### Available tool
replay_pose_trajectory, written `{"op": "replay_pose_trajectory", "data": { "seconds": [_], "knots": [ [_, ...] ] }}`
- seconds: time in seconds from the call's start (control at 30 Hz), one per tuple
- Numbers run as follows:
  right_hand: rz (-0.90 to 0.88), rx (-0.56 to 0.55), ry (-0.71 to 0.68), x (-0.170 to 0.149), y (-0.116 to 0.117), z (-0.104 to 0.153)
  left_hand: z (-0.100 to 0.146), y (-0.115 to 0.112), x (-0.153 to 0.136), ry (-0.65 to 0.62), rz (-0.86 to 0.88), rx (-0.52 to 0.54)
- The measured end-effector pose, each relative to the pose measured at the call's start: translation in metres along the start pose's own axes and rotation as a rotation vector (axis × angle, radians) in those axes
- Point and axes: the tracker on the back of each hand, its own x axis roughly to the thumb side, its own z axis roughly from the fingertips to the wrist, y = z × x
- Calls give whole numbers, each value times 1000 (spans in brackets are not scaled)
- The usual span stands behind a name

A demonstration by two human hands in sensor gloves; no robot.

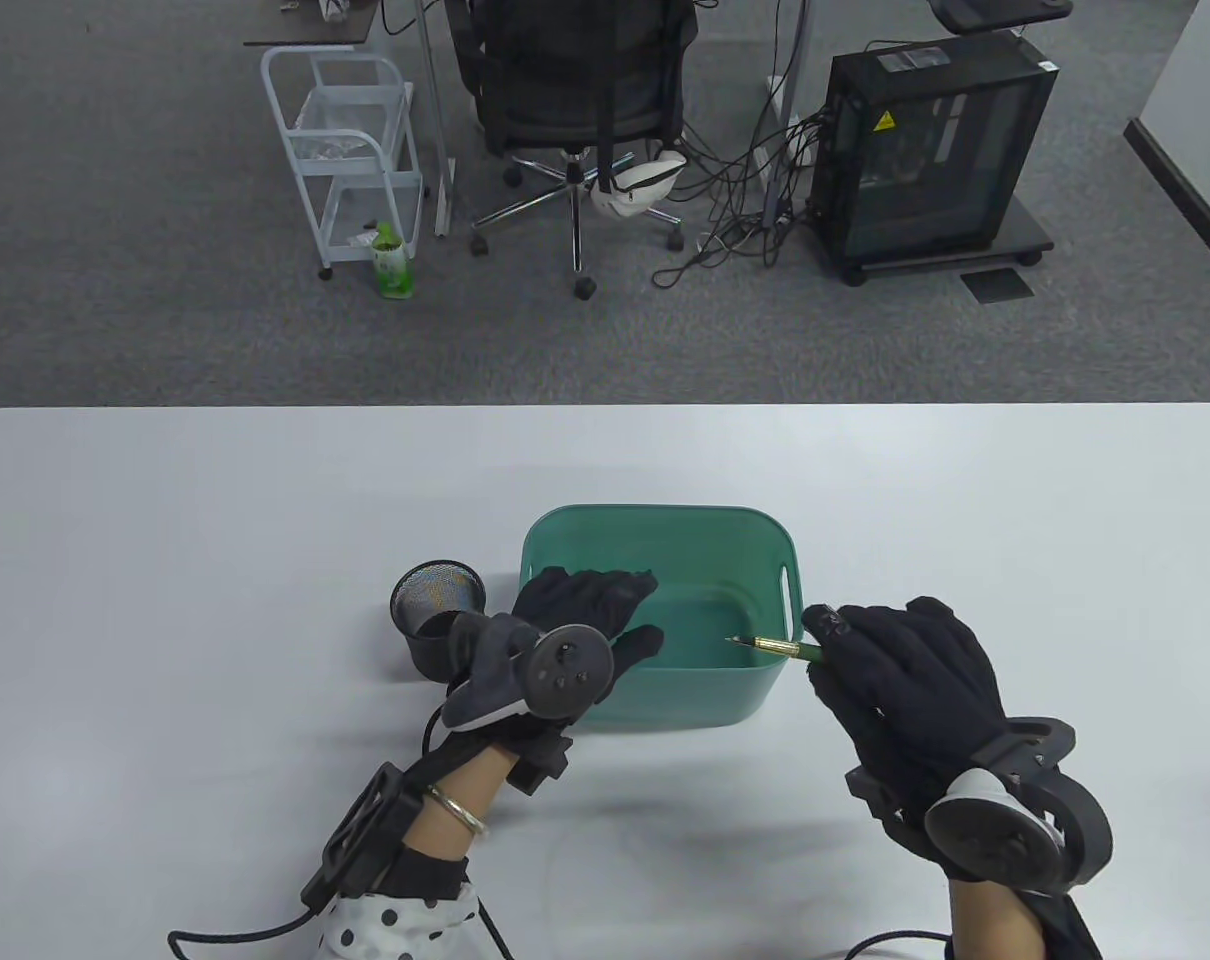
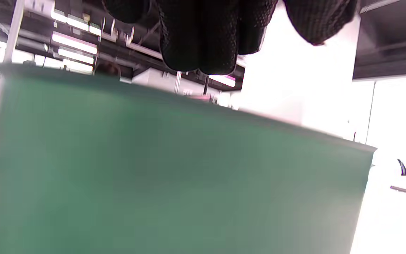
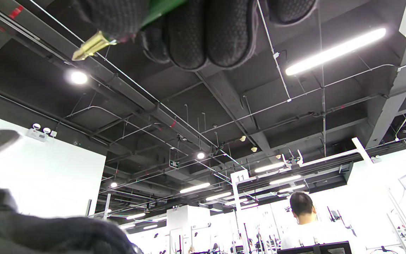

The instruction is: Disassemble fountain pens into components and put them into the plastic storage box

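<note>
A teal plastic storage box (image 1: 755, 525) stands at the table's middle; in the left wrist view its blurred outer wall (image 2: 174, 176) fills most of the frame. My right hand (image 1: 870, 650) grips a green fountain pen (image 1: 780, 648) with a gold section and nib, the tip pointing left over the box's right side. The right wrist view shows the pen's gold end (image 3: 92, 46) sticking out from the curled fingers (image 3: 203, 31). My left hand (image 1: 605, 615) hovers over the box's near left corner with its fingers spread and nothing in it. The box's inside looks bare where it shows.
A black mesh pen cup (image 1: 435, 615) stands just left of the box, close to my left hand. Beyond the table's far edge are an office chair (image 1: 575, 110), a white cart (image 1: 350, 150) and a computer case (image 1: 930, 150).
</note>
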Motion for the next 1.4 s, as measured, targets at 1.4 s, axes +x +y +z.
{"op": "replay_pose_trajectory", "data": {
  "seconds": [1.4],
  "knots": [
    [-14, 192, -183, 47, 44, 11, 80, 47, 47, -255, -62, 354]
  ]
}}
